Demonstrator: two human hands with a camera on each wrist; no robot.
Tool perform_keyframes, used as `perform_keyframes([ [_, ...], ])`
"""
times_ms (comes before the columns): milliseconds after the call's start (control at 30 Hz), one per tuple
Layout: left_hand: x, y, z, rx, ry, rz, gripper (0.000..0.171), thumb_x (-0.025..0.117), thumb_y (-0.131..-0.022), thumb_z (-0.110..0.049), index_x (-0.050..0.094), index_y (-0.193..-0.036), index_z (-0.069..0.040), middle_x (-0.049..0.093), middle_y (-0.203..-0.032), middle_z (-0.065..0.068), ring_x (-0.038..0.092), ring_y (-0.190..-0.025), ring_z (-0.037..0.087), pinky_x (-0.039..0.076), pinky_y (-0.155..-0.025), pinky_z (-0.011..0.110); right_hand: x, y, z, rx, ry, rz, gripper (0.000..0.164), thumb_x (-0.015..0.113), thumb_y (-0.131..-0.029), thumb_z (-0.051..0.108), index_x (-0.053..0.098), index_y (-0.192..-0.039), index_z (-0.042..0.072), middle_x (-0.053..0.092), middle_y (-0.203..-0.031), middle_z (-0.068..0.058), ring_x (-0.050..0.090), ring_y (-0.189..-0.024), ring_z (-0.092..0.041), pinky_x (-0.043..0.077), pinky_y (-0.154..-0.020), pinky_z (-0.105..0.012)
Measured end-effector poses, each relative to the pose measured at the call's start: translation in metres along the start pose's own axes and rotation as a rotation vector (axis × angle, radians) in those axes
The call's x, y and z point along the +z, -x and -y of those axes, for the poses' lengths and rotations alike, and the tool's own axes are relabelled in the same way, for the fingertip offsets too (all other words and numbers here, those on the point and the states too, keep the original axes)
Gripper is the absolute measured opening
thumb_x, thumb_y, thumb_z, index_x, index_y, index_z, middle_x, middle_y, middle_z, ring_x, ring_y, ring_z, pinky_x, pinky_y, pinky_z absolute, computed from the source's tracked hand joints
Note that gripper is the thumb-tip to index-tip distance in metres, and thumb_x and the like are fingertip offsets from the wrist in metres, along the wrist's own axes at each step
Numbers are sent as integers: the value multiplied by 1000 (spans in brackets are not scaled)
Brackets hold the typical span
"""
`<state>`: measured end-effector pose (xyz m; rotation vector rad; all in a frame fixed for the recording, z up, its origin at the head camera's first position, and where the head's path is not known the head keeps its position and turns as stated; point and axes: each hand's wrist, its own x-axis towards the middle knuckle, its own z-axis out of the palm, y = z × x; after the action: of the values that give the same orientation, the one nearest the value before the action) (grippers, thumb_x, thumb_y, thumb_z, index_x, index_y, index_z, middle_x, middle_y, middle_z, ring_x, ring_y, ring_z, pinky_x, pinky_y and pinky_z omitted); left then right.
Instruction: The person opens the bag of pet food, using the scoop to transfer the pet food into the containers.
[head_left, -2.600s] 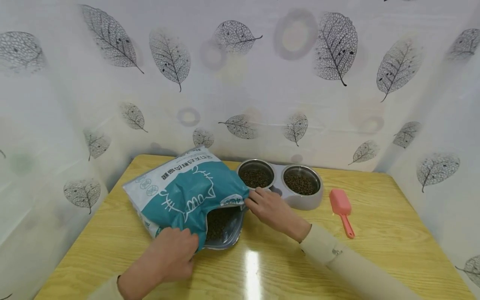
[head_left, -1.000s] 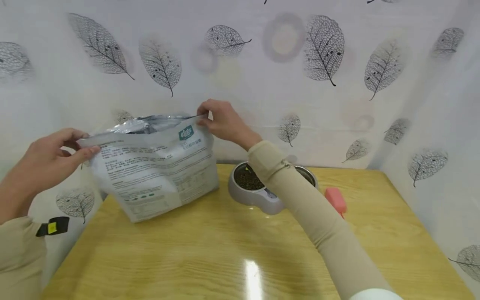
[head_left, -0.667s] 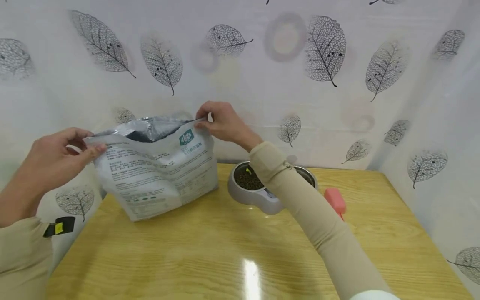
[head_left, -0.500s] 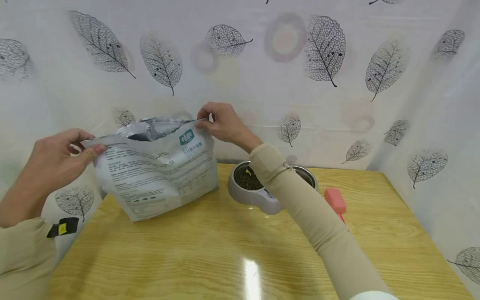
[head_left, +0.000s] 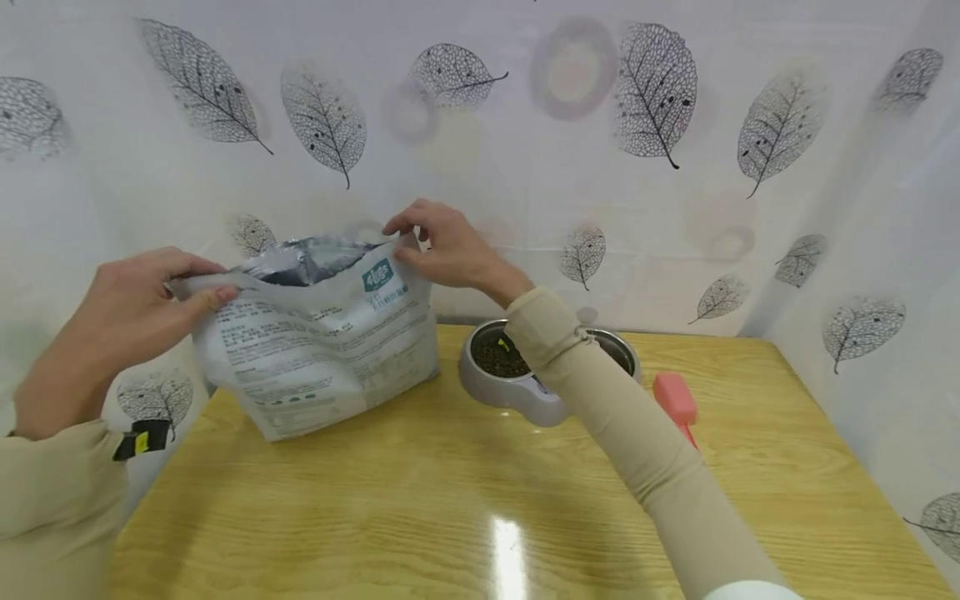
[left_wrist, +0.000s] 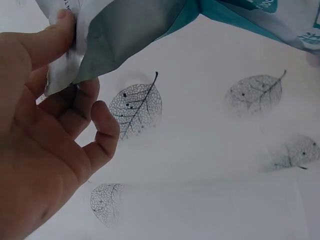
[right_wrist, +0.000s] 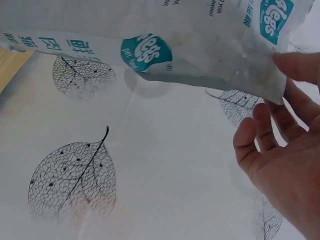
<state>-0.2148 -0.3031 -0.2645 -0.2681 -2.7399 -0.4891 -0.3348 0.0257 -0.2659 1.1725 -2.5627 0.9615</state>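
A white and teal pet food bag [head_left: 322, 350] stands upright at the table's back left, its text-covered side facing me. Silver lining shows at its gaping top. My left hand [head_left: 138, 312] pinches the bag's upper left corner between thumb and fingers. At the upper right corner, my right hand [head_left: 453, 250] holds the edge, thumb in front and fingers behind. In the right wrist view, the bag's corner [right_wrist: 260, 75] lies between the thumb and fingers of that hand. The left wrist view shows the other corner [left_wrist: 65, 75] within the left hand's grip.
To the bag's right stands a grey double bowl stand [head_left: 510, 396] with steel bowls; brown kibble [head_left: 495, 360] lies in the left one. My right forearm partly covers it. A pink scoop [head_left: 675, 400] lies farther right on the wooden table [head_left: 420, 508]. Leaf-print cloth hangs behind.
The bag lay tilted with its mouth toward me; now it is upright and turned around. Both hands shifted from its lower mouth to its top corners. Lately the left hand edged right.
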Motion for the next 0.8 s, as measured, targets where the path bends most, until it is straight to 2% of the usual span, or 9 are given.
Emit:
perform_keyframes([
  [133,2,-1,-1,95,18,-89,14,76,-93,-12,76,-98,1,71,-93,16,51,-71,-4,34,-57,13,2,-2,7,-33,28,40,25,74,-96,19,75,-117,5,71,-115,-8,61,-107,-20,48,-97,-30],
  [200,4,0,0,124,30,-126,6,78,-89,-6,74,-89,-1,69,-85,12,41,-66,-10,31,-56,13,5,-3,7,-46,33,13,21,75,-95,17,76,-110,3,72,-109,-9,63,-103,-20,50,-93,-28],
  [400,4,4,3,167,-11,-158,6,74,-89,-1,69,-84,0,65,-78,10,35,-61,-4,26,-52,18,11,0,0,-93,13,-103,13,76,-93,12,75,-95,-1,71,-94,-11,63,-89,-21,53,-82,-26],
  [467,2,5,3,156,-27,-147,6,73,-90,-5,72,-89,1,69,-83,14,42,-65,-4,27,-55,17,12,1,-2,-106,18,-121,14,75,-94,13,75,-95,0,70,-93,-11,63,-88,-21,52,-82,-27],
  [567,0,1,-2,78,-18,-54,22,73,-95,-18,74,-107,0,71,-105,22,62,-88,16,45,-76,27,11,2,-1,-118,40,-111,15,73,-95,14,75,-98,0,70,-95,-12,63,-91,-22,52,-84,-29],
  [600,0,-1,-4,61,-15,-18,28,73,-95,-21,73,-112,1,70,-113,24,64,-99,24,47,-83,36,11,2,0,-115,48,-100,15,73,-96,14,74,-101,0,70,-98,-12,63,-94,-23,52,-86,-29],
  [667,2,-5,-9,28,-2,41,35,73,-96,-26,71,-118,1,68,-119,26,60,-107,42,44,-86,49,9,3,4,-102,72,-69,17,72,-97,15,75,-107,1,70,-103,-10,63,-100,-22,51,-92,-30],
  [700,3,-7,-12,21,5,55,35,73,-96,-27,72,-118,1,68,-118,26,61,-105,40,44,-84,53,8,2,7,-97,81,-45,19,71,-98,16,75,-111,2,70,-106,-10,62,-103,-22,50,-95,-30],
  [800,6,-9,-16,62,-15,14,21,77,-93,-21,74,-102,-3,72,-100,18,62,-83,25,44,-71,36,8,0,15,-100,111,22,24,71,-98,17,74,-117,4,70,-113,-8,61,-108,-22,48,-99,-30],
])
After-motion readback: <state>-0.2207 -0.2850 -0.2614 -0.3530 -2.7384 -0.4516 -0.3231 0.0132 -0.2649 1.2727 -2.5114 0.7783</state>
